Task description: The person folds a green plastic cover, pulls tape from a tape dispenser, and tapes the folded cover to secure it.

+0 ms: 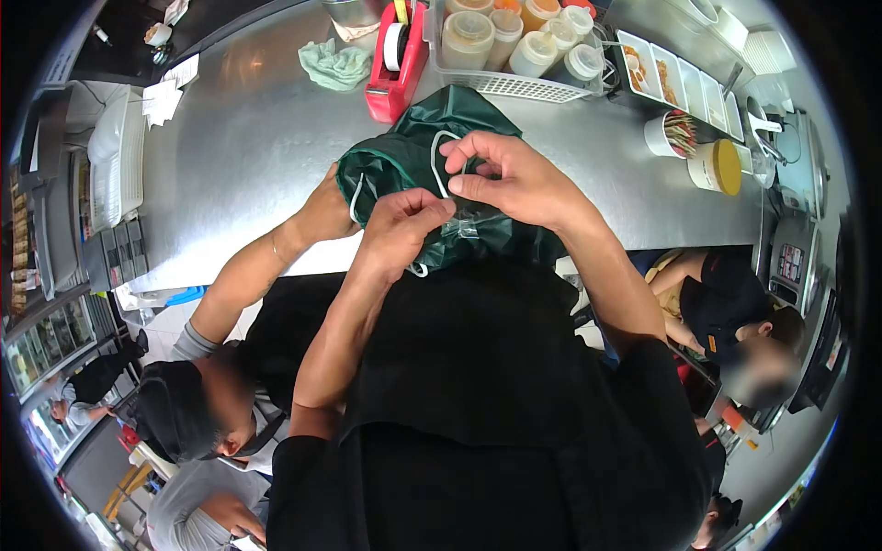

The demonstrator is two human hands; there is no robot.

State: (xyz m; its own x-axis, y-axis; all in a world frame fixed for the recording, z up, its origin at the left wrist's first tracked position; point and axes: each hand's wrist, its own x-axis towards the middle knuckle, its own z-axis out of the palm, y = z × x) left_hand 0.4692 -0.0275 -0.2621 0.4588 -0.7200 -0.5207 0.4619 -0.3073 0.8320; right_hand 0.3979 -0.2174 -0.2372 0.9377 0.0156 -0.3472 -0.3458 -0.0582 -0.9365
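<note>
A dark green plastic bag (pixel 473 112) with white cord handles lies bunched at the counter's front edge, against my body. My left hand (pixel 401 230) is closed, thumb and forefinger pinching the lower end of a white cord (pixel 435 165). Just right of that cord loop is my right hand (pixel 510 179), its fingers curled and the thumb apart, with nothing visible between them. A clear, shiny piece (pixel 467 228) shows on the bag below my fingertips. From the left, a co-worker's hand (pixel 323 209) holds the bag's side near another white cord (pixel 356 197).
Behind the bag stand a red tape dispenser (pixel 395 69), a folded green cloth (pixel 333 66) and a white basket (pixel 514 84) of sauce bottles. To the right are a cup of thin packets (pixel 671 135) and a yellow-lidded tub (pixel 717 167). A co-worker (pixel 188 409) stands close at my left.
</note>
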